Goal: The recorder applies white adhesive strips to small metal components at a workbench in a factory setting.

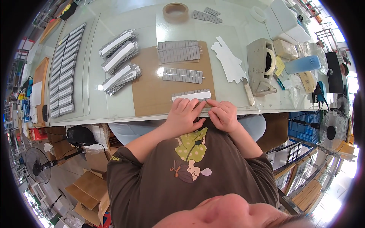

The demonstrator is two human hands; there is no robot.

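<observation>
A grey segmented strip [196, 92] lies at the near edge of a brown cardboard sheet [146, 95], a white band along it. My left hand [184, 116] bends its fingers over the strip's near edge, with its thumb lower down by the table edge. At the strip's right end, my right hand [224, 117] has its index finger on the near corner and its other fingers curled in. The fingers partly hide the strip's near side. Just beyond lies another grey segmented strip [182, 75], and farther back a group of joined grey strips [178, 51].
Stacked white-banded strips [121, 57] sit left of the cardboard, and long rows of strips [66, 72] farther left. To the right are white paper pieces [228, 60], a flat-bladed tool [249, 94], a tape dispenser [260, 66] and a blue bottle [303, 64]. A tape roll [175, 12] stands at the back.
</observation>
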